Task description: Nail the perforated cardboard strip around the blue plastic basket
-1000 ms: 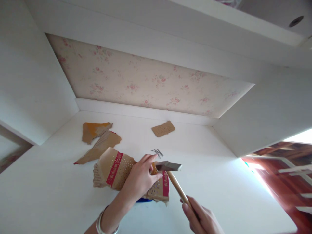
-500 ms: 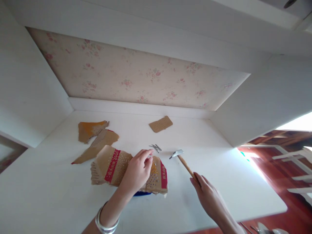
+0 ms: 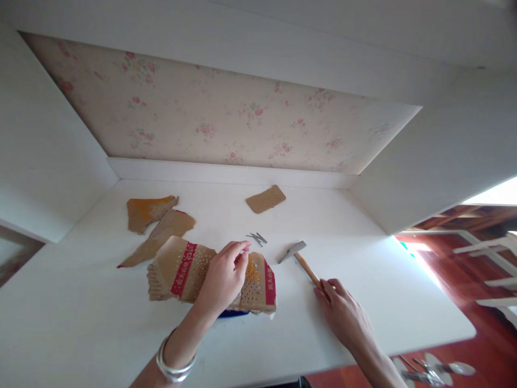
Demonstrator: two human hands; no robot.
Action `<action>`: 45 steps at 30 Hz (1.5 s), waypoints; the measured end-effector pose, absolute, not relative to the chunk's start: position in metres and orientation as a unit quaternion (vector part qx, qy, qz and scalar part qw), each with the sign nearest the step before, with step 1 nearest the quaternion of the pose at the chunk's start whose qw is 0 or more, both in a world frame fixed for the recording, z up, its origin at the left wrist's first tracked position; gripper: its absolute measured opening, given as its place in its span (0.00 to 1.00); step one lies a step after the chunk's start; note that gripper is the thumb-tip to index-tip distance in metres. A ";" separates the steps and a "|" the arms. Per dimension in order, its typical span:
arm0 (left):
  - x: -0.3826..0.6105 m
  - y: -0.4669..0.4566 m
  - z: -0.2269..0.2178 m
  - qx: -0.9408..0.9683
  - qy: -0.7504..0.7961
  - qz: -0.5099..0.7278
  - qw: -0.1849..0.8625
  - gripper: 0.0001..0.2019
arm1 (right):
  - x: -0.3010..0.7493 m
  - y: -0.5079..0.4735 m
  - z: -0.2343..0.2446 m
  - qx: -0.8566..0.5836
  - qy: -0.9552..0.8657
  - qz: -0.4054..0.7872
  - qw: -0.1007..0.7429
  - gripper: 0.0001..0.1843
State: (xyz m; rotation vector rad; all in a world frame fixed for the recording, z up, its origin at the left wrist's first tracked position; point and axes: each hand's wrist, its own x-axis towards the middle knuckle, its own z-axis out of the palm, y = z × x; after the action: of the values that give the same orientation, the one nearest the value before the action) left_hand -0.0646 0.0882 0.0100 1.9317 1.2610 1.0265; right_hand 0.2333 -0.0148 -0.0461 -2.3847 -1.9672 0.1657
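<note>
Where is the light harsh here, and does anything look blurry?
In the head view, light glares off the red floor at far right; head view again, the overhead board looks dim and grey; head view too, the white furniture by the right edge seems soft, while the hammer and nails look clearer.

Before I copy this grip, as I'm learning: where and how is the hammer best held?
I'd take the hammer by the near end of its wooden handle, coming from the near right: the handle slants that way, into the right hand, with the metal head farthest off.
</note>
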 end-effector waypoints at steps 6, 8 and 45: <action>-0.064 0.089 0.010 0.733 0.477 0.384 0.296 0.11 | 0.219 0.008 -0.023 -0.745 -0.657 0.026 0.116 0.22; -0.063 0.089 0.009 0.733 0.476 0.383 0.297 0.11 | 0.203 0.026 -0.012 -0.719 -0.676 0.045 0.156 0.20; -0.066 0.092 0.008 0.678 0.513 0.396 0.347 0.11 | 0.137 0.145 -0.046 -0.677 -0.729 0.093 0.039 0.16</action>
State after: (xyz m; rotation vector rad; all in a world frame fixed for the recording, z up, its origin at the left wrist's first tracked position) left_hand -0.0659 0.0916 0.0080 1.7586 1.3302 1.0275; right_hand 0.1374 0.1449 -0.0458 -2.0762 -2.2346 0.2858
